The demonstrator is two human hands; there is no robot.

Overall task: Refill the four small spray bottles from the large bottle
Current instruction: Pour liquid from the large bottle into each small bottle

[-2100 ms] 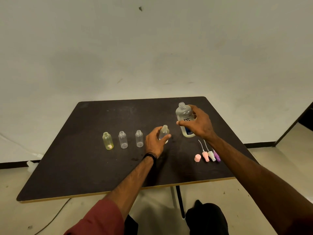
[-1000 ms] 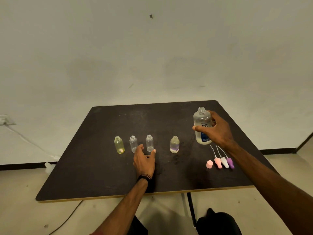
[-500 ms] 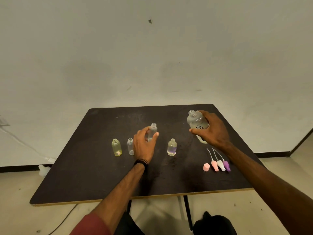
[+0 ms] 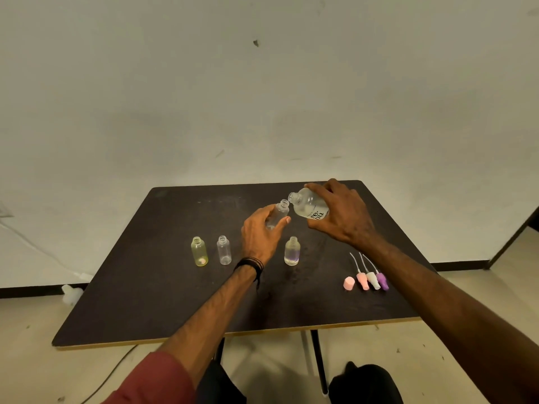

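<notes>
Standing against the pale wall, the dark bench (image 4: 145,301) carried three small bottles (image 4: 224,250) and loose spray caps (image 4: 366,279). The right hand (image 4: 342,218) gripped the large bottle (image 4: 307,204), tilted with its mouth beside a fourth small bottle (image 4: 278,214) clasped in the left hand (image 4: 259,236); any stream was unclear.

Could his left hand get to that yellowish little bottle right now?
Probably not at once: the left hand is busy holding a small clear bottle up to the large bottle. The path itself looks free; the yellowish bottle stands uncovered on the table, just beside that arm.
</notes>
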